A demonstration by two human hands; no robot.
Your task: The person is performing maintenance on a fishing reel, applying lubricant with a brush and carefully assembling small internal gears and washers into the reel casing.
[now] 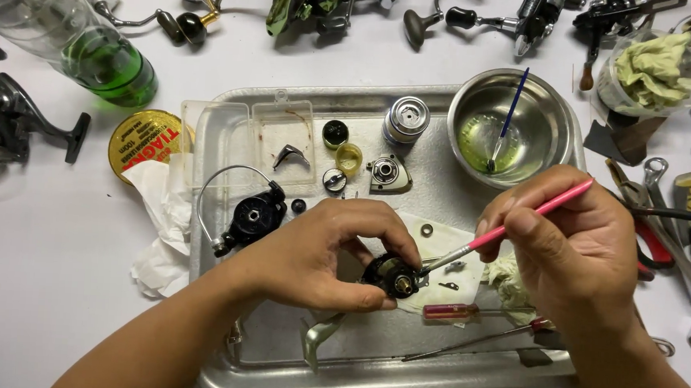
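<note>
A: Top row? 
B: Several fishing reels (pixel 317 0), clear bottle with green liquid (pixel 91 47) upper left, yellow tin (pixel 143 138) beside it. 
A: On the metal tray (pixel 398 373)? 
B: Steel bowl (pixel 511 128) holding a blue brush (pixel 510 116), silver spool (pixel 406 119), clear plastic box (pixel 253 136), black rotor with bail wire (pixel 252 212). 
A: Right side? 
B: Tub of green rag (pixel 649 73), pliers and wrenches (pixel 671 230).

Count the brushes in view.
2. A pink-handled brush is in the right hand, its tip at the black reel part held by the left hand; a blue-handled brush stands in the steel bowl. Others may be hidden.
</note>
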